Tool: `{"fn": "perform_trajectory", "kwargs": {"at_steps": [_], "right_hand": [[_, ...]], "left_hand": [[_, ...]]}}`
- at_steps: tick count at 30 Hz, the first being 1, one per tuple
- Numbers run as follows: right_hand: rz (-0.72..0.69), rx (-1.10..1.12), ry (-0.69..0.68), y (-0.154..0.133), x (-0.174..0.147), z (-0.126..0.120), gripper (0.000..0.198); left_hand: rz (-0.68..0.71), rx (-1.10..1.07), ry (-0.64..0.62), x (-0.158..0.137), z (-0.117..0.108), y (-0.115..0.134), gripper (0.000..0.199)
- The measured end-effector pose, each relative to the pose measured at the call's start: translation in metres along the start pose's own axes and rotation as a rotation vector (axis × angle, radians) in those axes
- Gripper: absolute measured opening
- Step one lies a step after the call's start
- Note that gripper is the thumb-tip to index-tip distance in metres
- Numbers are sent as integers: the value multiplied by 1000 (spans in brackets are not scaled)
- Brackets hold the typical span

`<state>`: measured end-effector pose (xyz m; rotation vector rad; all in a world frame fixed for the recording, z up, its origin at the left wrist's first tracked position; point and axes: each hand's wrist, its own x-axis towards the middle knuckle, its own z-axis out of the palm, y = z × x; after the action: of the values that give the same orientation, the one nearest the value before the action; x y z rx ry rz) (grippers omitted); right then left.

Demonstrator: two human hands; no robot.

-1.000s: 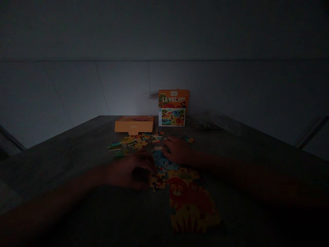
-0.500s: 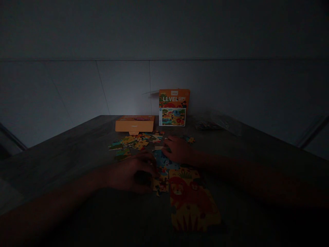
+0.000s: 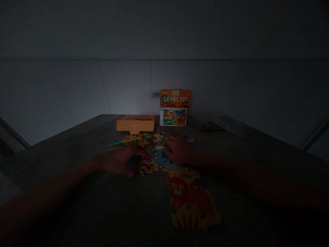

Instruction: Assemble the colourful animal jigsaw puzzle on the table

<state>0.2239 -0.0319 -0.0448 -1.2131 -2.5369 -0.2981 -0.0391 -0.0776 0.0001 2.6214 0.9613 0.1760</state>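
Note:
My left hand (image 3: 124,160) curls its fingers and thumb round a small joined section of puzzle pieces (image 3: 147,168) on the table. Just right of that section lies a blue joined puzzle section (image 3: 160,160) with an elephant-like picture. On its far right part rests my right hand (image 3: 178,149), thumb and fingers apart, covering some of it. Nearer to me is a larger joined puzzle section with red lions (image 3: 191,199), its far edge close to the blue one. Dim light hides finger detail.
Loose puzzle pieces (image 3: 138,139) lie heaped beyond my left hand, before an orange box part (image 3: 135,125). An upright "LEVEL UP!" puzzle box (image 3: 175,99) leans at the wall, with a picture card (image 3: 173,117) before it. Clear plastic bag (image 3: 228,125) lies back right.
My left hand has moved left and away from me, and the small joined section has shifted with it, off the lion section's side. My right hand stays on the blue section.

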Motion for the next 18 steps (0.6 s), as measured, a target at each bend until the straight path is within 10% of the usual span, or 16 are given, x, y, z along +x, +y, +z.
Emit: {"fn": "perform_trajectory", "kwargs": {"at_steps": [18], "right_hand": [[-27, 15, 19, 1, 0, 0, 29]], "left_hand": [[-58, 228, 158, 3, 6, -27, 38]]}}
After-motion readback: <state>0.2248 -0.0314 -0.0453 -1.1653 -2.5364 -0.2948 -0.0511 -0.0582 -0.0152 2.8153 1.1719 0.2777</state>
